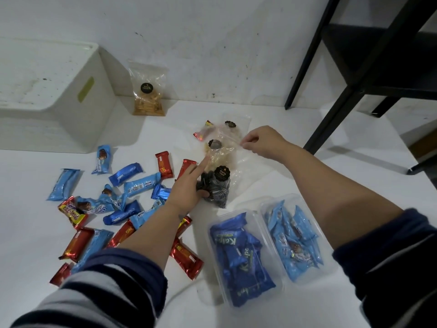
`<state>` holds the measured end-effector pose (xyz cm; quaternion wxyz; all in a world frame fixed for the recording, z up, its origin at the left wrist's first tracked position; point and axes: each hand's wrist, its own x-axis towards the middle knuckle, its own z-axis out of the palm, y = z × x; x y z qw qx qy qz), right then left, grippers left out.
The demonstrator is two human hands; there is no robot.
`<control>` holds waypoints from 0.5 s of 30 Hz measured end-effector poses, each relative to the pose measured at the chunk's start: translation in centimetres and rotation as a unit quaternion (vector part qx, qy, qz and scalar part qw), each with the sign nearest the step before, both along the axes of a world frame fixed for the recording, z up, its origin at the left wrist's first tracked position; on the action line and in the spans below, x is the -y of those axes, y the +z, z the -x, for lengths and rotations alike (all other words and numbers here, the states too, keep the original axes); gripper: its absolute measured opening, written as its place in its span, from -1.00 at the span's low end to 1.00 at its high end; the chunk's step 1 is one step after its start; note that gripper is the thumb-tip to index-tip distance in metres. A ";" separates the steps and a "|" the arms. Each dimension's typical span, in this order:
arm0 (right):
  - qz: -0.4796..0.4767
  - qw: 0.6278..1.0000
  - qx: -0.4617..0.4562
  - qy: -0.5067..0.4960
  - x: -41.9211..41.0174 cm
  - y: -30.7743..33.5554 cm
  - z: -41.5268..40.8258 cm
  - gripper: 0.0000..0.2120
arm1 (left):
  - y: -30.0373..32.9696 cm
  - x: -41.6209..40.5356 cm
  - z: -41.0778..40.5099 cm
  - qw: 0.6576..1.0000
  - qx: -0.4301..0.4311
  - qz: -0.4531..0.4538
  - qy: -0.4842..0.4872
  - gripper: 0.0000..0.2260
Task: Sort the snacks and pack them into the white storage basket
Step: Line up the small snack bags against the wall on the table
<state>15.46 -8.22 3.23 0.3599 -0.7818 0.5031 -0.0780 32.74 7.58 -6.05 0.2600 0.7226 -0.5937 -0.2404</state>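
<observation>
You see the white basket [54,91] at the far left by the wall. Red and blue snack bars [132,185] lie scattered on the table. Two clear tubs [267,247] near you hold blue packs. Clear cookie bags [220,162] lie in the middle; another bag [149,91] stands against the wall.

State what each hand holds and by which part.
The right hand pinches the top edge of a clear bag. The left hand grips the dark-cookie bag at its left side, forefinger extended.
</observation>
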 end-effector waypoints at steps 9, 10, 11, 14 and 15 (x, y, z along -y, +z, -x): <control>-0.024 0.999 0.035 -0.029 0.1 0.1 -1.5 -0.87 | -0.1 -0.3 0.1 1.000 -0.019 0.006 0.005 -0.12; -0.021 0.999 0.042 -0.028 0.1 0.1 -1.7 -0.88 | 0.0 -0.4 0.2 1.000 -0.018 0.007 0.002 -0.12; -0.011 0.999 0.043 -0.027 0.2 0.0 -1.9 -0.90 | 0.0 -0.4 0.2 1.000 -0.017 0.006 0.000 -0.12; 0.011 0.999 0.036 -0.033 0.2 -0.3 -2.2 -0.92 | 0.1 -0.4 0.2 1.000 -0.012 0.003 -0.003 -0.12; 0.011 0.999 0.031 -0.036 0.3 -0.4 -2.3 -0.92 | 0.1 -0.4 0.2 1.000 -0.009 0.004 -0.004 -0.12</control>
